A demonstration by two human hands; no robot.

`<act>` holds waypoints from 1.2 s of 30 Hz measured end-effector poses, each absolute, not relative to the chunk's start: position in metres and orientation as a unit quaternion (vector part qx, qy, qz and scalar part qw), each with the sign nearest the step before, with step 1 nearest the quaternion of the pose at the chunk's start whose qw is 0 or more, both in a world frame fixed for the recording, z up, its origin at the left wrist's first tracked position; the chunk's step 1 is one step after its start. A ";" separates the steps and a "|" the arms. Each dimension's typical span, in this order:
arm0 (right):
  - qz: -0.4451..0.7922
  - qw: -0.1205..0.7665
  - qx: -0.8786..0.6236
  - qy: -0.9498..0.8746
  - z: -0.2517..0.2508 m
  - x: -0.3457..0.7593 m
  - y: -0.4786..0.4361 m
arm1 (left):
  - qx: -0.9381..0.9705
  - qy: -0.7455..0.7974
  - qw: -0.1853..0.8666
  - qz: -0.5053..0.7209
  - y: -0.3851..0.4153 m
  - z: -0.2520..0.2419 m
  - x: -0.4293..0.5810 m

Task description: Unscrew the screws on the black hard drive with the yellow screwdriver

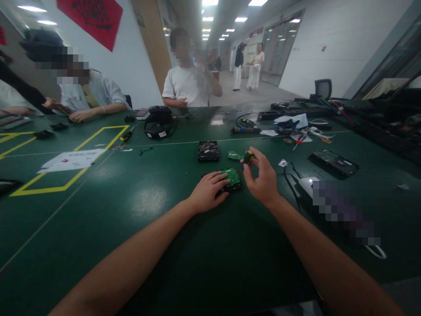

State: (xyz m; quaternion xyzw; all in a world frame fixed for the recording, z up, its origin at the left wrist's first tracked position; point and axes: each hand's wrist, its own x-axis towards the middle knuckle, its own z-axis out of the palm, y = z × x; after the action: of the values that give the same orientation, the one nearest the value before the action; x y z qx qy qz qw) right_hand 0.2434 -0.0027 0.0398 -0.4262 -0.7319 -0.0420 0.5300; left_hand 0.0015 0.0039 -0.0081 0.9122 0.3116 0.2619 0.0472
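Note:
A hard drive with a green circuit board (235, 177) on its upper side lies on the table in front of me. My left hand (212, 188) rests over its left part, fingers across the board and thumb along the near edge, gripping it. Between thumb and fingertips, my right hand (262, 175) holds a screwdriver (248, 157) by its black and yellow handle, just right of the drive. The screwdriver's tip is hard to make out. Behind it lies a loose green circuit board (234, 155), and farther back left sits another hard drive (208, 151).
On the right lie another drive with a board (333, 162), a pale power strip (307, 184) with a cable, and a red screwdriver (299, 140). A black pouch (158, 123) and a paper sheet (72, 160) are at left. Several people are beyond the green table (112, 228).

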 end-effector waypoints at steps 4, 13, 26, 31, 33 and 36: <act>-0.061 0.534 -0.429 -0.726 0.042 0.241 -0.005 | 0.912 0.309 0.051 0.266 0.004 -0.008 0.002; -0.020 0.557 -0.428 -0.711 0.036 0.242 0.000 | 0.911 0.311 0.053 0.266 0.004 -0.010 0.003; -0.005 0.556 -0.432 -0.710 0.034 0.241 0.000 | 0.912 0.310 0.049 0.263 0.003 -0.007 0.002; -0.012 0.569 -0.431 -0.700 0.033 0.244 0.002 | 0.912 0.315 0.049 0.259 0.003 -0.007 0.002; -0.015 0.565 -0.433 -0.702 0.034 0.245 0.002 | 0.913 0.315 0.048 0.256 0.003 -0.007 0.002; -0.032 0.555 -0.434 -0.709 0.037 0.245 0.001 | 0.913 0.314 0.049 0.257 0.004 -0.008 0.002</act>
State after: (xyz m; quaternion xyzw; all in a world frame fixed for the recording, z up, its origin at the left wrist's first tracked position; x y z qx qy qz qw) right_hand 0.2446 0.0012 0.0370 -0.4340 -0.7087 -0.0319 0.5553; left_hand 0.0017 0.0038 -0.0077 0.9127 0.3138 0.2572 0.0490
